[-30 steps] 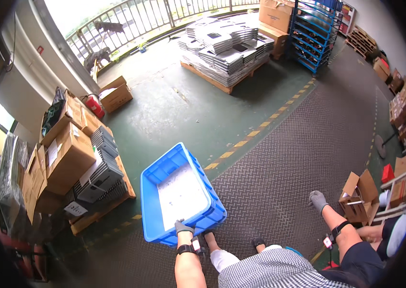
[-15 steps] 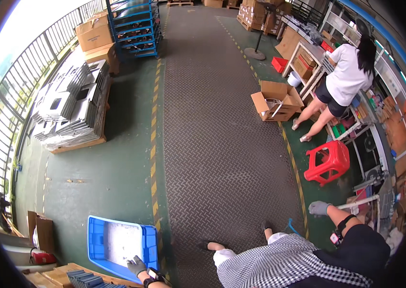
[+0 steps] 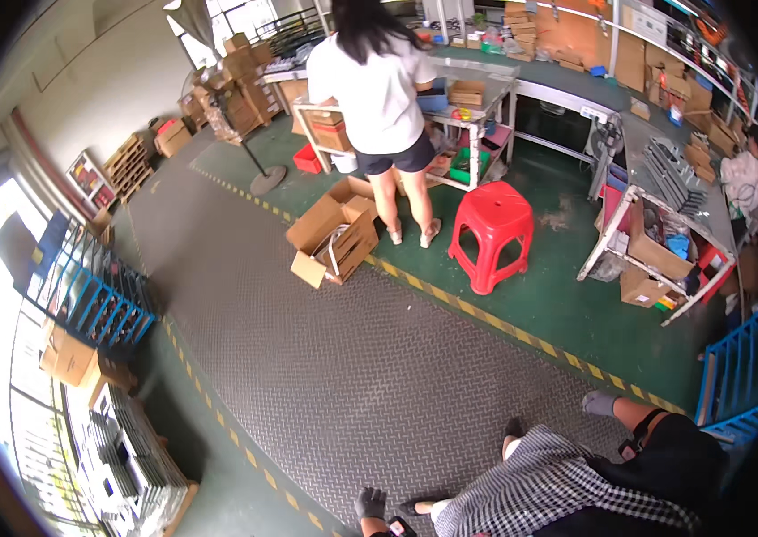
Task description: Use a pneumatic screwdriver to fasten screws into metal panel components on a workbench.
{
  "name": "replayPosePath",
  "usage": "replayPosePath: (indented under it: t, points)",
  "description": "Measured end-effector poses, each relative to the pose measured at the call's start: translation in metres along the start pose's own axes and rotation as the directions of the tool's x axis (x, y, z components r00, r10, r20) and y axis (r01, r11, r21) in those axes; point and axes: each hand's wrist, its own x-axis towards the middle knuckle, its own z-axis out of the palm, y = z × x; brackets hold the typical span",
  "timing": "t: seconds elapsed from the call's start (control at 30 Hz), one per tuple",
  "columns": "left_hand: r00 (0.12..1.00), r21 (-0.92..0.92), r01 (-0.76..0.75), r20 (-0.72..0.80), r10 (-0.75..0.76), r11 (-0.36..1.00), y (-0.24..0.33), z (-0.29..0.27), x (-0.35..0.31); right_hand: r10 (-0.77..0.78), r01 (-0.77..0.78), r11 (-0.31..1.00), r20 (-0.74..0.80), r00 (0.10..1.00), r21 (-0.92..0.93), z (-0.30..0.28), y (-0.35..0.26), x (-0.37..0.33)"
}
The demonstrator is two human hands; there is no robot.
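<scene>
My left hand, in a grey glove, hangs low over the ribbed metal walkway, its fingers stretched out and holding nothing. My right hand, also gloved in grey, is out to my right side near the yellow-black floor line. Its fingers are loosely curled together, and nothing shows in them. A checked apron covers my front. Neither hand touches any object. The red plastic stool stands ahead, well beyond both hands.
A co-worker stands with their back to me at a workbench. Behind them sits an open cardboard box. On the right are a bench with metal parts and a blue rack. Stacked grey panels and another blue rack line the left.
My view has swung to the right, toward the benches. The blue bin by my left hand has left the picture, and that hand is now over the walkway.
</scene>
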Motion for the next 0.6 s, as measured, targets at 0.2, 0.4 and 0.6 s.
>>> replayPosePath:
  t: [0.2,0.4,0.6]
  points:
    - [0.954,0.575,0.089,0.184,-0.235,0.813,-0.062,0.286,-0.005,0.741,-0.621,0.34,0.205,0.64,0.707,-0.073,0.063,-0.063]
    - [0.953,0.895,-0.072,0.193,-0.236,0.441,-0.079,0.488,0.007,0.792,-0.604,0.032,0.349,0.501,0.796,-0.102,0.109,-0.051]
    - [0.982,0.915,0.057,0.02,-0.186,0.4,-0.078,0.6,0.099,0.784,-0.611,-0.063,0.418,0.458,0.789,-0.143,0.138,0.017]
